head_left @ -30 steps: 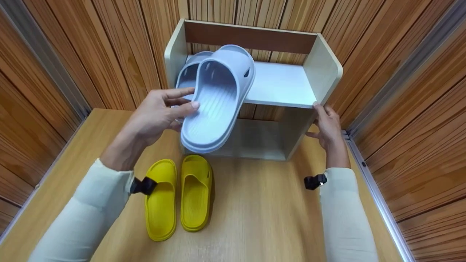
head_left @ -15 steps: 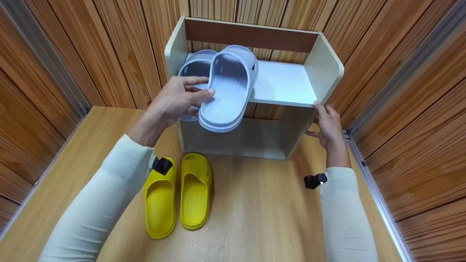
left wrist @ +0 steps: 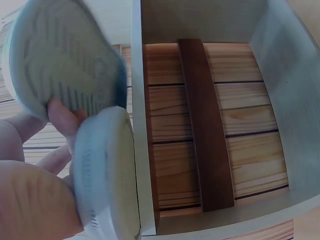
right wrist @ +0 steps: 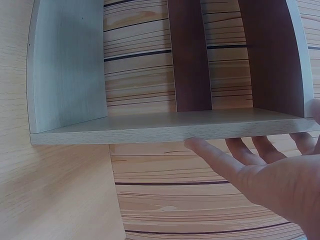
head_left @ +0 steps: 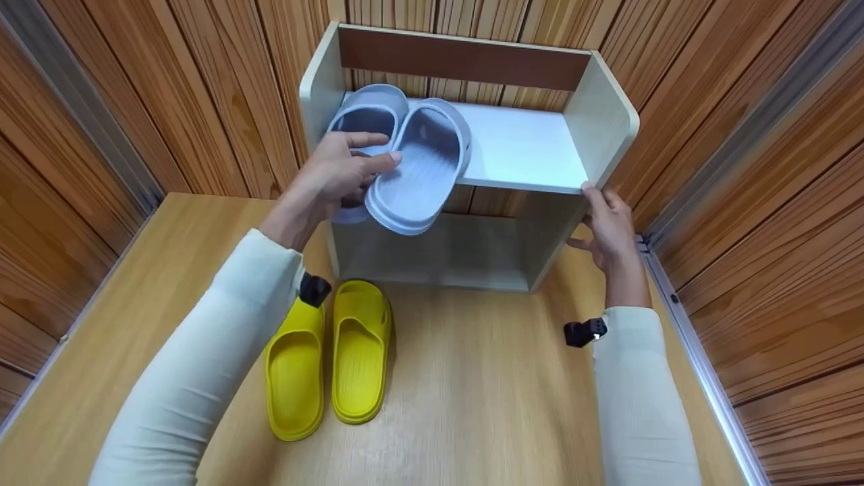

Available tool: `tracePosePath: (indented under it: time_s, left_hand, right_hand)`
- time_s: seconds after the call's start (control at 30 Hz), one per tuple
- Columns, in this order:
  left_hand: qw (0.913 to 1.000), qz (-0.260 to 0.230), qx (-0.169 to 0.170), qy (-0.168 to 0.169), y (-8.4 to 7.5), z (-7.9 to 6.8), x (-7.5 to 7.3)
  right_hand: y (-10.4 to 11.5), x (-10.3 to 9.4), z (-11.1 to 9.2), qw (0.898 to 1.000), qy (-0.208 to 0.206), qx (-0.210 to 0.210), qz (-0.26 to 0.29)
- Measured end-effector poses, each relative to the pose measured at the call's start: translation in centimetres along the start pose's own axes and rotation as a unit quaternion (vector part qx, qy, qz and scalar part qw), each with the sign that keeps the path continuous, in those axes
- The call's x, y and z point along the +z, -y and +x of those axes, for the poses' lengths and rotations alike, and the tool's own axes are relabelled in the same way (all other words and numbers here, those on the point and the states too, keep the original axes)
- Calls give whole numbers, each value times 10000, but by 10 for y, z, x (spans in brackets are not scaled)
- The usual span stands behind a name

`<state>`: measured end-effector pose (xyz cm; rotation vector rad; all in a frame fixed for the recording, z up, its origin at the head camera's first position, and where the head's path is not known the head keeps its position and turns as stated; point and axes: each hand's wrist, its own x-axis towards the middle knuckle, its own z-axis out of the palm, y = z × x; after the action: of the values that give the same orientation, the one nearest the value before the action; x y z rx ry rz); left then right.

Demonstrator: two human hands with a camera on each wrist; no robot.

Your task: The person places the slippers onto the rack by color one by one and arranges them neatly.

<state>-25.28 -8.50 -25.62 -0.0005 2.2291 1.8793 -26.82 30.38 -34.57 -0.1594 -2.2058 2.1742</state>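
Observation:
My left hand (head_left: 334,169) holds a pair of pale lilac clog slippers over the left part of the upper board of a small shoe rack (head_left: 526,148). Its thumb lies on the insole of the right slipper (head_left: 422,189), which tilts toe-up. The left slipper (head_left: 385,96) sits beside it, close to the rack's left side panel, partly hidden by the fingers. In the left wrist view, fingers reach between the two ridged soles (left wrist: 65,60). My right hand (head_left: 611,226) grips the rack's right side panel (right wrist: 150,134) at the front edge, thumb at the board's corner.
Two yellow slippers (head_left: 358,364) stand side by side on the wooden floor (head_left: 486,378), before the rack's left end. The left forearm passes over part of the left one. Wood-panelled walls (head_left: 763,169) enclose the space behind and on both sides.
My left hand has moved up and right toward the rack with the lilac slippers, which now sit deeper over the upper board. The right hand keeps its place on the rack.

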Motion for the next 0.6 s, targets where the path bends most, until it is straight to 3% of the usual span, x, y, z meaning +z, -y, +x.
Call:
tracePosePath:
  time_s: [0.17,0.6]
  left_hand:
    - [9997,45,-102,-219,-4,5,3]
    - [9975,162,71,-686,-13,12,19]
  right_hand:
    - [2,-1,0,10000,41,20,-9]
    - [3,-3,3,9998,16,198,-78]
